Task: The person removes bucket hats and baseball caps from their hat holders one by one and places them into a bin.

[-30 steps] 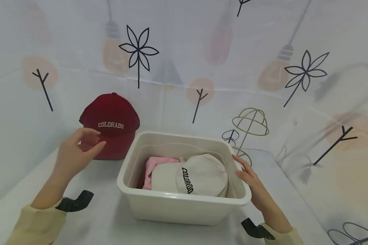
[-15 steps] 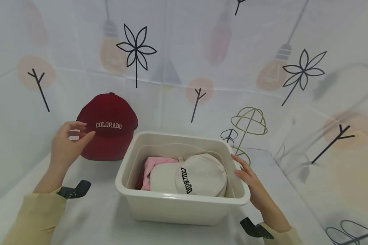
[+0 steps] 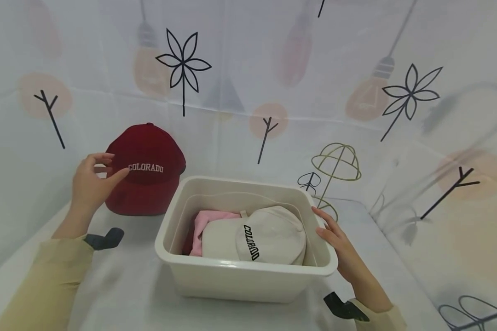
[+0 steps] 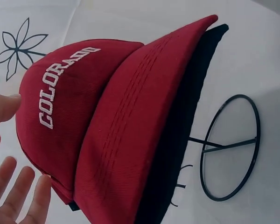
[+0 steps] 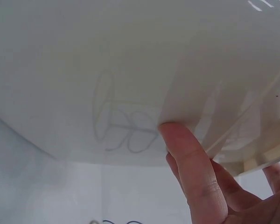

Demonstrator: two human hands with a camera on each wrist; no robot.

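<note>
A red baseball cap (image 3: pixel 145 195) with white "COLORADO" lettering sits upright on a wire stand (image 4: pixel 252 168) at the back left. My left hand (image 3: pixel 90 181) is raised at its left side, fingers spread and thumb apart, fingertips right by the crown, holding nothing. In the left wrist view, the thumb and fingers (image 4: pixel 42 200) border the cap's crown. At the right end of a white plastic bin (image 3: pixel 232 280), my right hand (image 3: pixel 341 248) holds the rim, thumb (image 5: pixel 191 163) against the plastic in the right wrist view. Inside lie a cream "COLORADO" cap (image 3: pixel 279 234) and a pink cloth item (image 3: pixel 211 218).
A gold wire cap stand (image 3: pixel 336 161) stands behind the bin's right corner, with a smaller black wire shape (image 3: pixel 309 180) beside it. A white patterned cloth backdrop (image 3: pixel 232 55) rises behind the white table (image 3: pixel 128 285). Another dark wire piece (image 3: pixel 476 317) shows at the lower right.
My left hand has moved left and up, from in front of the red cap to its left side. The right hand stays at the bin's rim.
</note>
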